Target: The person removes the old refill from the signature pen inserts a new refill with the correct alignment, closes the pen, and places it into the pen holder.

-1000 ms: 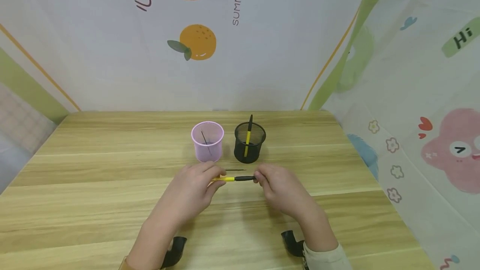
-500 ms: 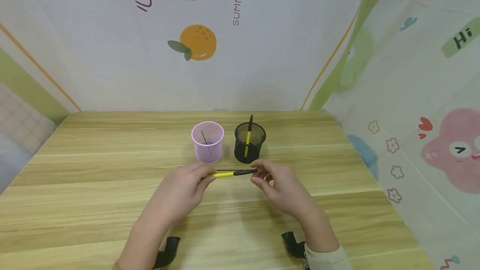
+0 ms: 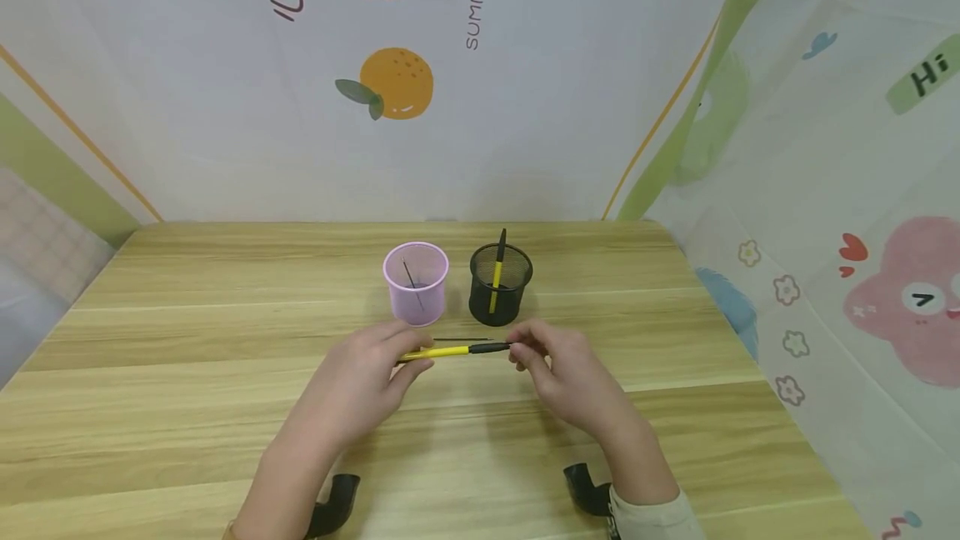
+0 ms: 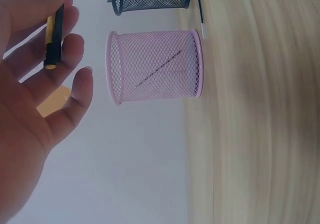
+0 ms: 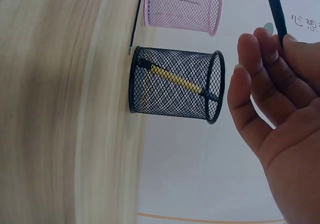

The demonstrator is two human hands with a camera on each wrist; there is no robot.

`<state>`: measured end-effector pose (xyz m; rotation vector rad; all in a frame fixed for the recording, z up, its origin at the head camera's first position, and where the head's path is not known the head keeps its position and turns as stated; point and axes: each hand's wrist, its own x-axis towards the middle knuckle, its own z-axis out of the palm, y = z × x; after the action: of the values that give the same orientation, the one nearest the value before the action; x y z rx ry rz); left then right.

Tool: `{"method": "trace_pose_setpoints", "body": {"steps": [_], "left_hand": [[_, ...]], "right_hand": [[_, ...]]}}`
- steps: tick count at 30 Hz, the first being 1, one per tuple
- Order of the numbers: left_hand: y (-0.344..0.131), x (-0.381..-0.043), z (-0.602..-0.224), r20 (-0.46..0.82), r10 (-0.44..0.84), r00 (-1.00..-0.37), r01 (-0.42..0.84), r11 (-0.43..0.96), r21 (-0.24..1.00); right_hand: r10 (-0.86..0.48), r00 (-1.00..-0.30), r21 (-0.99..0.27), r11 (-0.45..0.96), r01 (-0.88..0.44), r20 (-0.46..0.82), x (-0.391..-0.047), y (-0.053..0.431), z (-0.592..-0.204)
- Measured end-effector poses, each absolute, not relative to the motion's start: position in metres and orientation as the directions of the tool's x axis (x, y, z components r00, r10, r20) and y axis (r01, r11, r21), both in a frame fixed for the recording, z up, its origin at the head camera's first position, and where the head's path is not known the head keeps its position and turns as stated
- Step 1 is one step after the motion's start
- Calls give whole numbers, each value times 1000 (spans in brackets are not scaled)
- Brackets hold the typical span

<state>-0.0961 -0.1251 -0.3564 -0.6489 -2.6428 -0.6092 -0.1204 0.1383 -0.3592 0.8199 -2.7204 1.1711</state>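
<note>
- Pen (image 3: 448, 352) ran crosswise above the table (image 3: 187, 373), nearly level, black end pointing right.
- Left hand (image 3: 367, 373) pinched its yellow barrel, right hand (image 3: 562, 369) its black end, between thumb and fingers.
- Refill (image 3: 463, 339) lay just behind, roughly parallel.
- Purple cup (image 3: 408, 304) and black cup (image 3: 510, 304) stood beyond, short of the back edge; wood stretched wide either side.

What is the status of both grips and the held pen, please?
Left grip holds pen. Right grip pinches its black end. Thin rod lies beyond; no blockage seen.
</note>
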Motion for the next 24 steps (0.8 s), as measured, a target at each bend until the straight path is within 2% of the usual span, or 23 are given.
{"method": "trace_pose_setpoints", "body": {"steps": [4,7,24], "left_hand": [[-124,-97,-357,462,360,-811,528,791,310],[-123,-96,-357,458,346,-819,518,789,330],[-125,-96,-357,317,274,-908,418,642,643]], "right_hand": [[-446,-850,-629,584,-513,280,-121,138,-361],[-447,-845,-608,594,-526,295,-121,139,-362],[-404,-870,-649,587,-484,283,-118,137,-359]]}}
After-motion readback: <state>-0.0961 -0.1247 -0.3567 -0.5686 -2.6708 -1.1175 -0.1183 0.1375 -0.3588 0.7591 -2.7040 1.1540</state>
